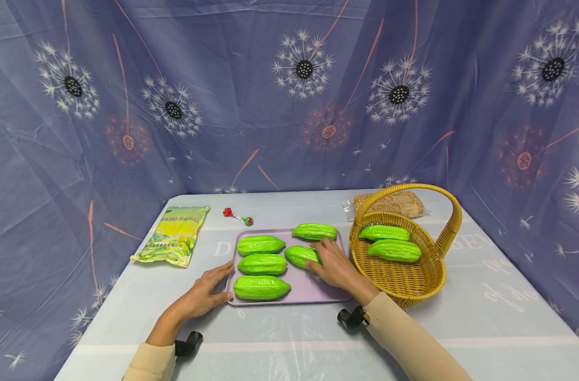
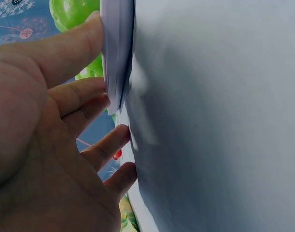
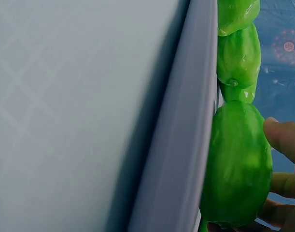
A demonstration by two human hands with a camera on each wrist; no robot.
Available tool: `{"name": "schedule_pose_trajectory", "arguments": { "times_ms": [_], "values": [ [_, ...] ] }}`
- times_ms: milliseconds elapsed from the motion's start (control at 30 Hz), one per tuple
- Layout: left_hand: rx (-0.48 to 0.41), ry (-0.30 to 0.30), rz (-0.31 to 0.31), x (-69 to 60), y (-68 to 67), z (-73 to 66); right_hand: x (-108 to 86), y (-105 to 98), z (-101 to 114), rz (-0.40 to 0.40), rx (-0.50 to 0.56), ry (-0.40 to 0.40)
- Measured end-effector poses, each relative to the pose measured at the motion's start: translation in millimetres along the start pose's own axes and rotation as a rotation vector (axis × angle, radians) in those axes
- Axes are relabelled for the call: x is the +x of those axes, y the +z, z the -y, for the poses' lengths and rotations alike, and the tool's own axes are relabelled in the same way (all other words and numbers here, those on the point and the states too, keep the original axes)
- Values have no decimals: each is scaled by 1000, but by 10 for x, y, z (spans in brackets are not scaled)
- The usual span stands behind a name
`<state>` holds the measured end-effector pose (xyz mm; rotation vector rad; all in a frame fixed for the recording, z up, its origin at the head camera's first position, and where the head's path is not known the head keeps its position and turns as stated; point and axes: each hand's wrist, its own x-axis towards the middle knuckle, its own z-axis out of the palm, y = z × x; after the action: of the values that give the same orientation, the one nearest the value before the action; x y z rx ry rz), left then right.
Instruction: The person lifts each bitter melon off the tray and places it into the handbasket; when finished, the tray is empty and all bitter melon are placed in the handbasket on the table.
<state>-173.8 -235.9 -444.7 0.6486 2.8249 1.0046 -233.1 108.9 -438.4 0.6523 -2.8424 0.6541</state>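
Observation:
My left hand (image 1: 200, 293) rests at the left side of a lilac tray (image 1: 313, 291). Its thumb and some fingertips touch the tray's rim (image 2: 116, 53), the fingers fairly straight. My right hand (image 1: 334, 264) reaches over the tray and holds a smooth, ridged green papaya (image 1: 296, 255), thumb on one side and fingers on the other. That papaya (image 3: 239, 164) fills much of the right wrist view. Behind it lies another papaya (image 1: 314, 231). A column of three more, including the middle papaya (image 1: 262, 264), lies in the tray's left half.
A yellow wicker basket (image 1: 399, 278) with a tall handle stands right of the tray, two papayas (image 1: 394, 250) inside. Behind it lies a clear bag of brown food (image 1: 394, 203). A yellow-green packet (image 1: 175, 233) lies at left; a red-and-green wrapped item (image 1: 238, 216) lies behind the tray.

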Motion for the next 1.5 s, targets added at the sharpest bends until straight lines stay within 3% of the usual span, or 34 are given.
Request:
{"name": "schedule_pose_trajectory", "arguments": {
  "times_ms": [433, 667, 1200, 1500],
  "values": [
    [5, 11, -8, 0, 4, 10, -5, 32, -6, 40, 52, 79],
    [0, 3, -1, -7, 1, 7, -27, -27, 22, -13, 78, 56],
    [5, -1, -2, 1, -1, 2, -197, -461, 130, -154, 164, -58],
    [4, 2, -1, -3, 5, 5, -353, -704, 48, -158, 123, -103]
  ]
}}
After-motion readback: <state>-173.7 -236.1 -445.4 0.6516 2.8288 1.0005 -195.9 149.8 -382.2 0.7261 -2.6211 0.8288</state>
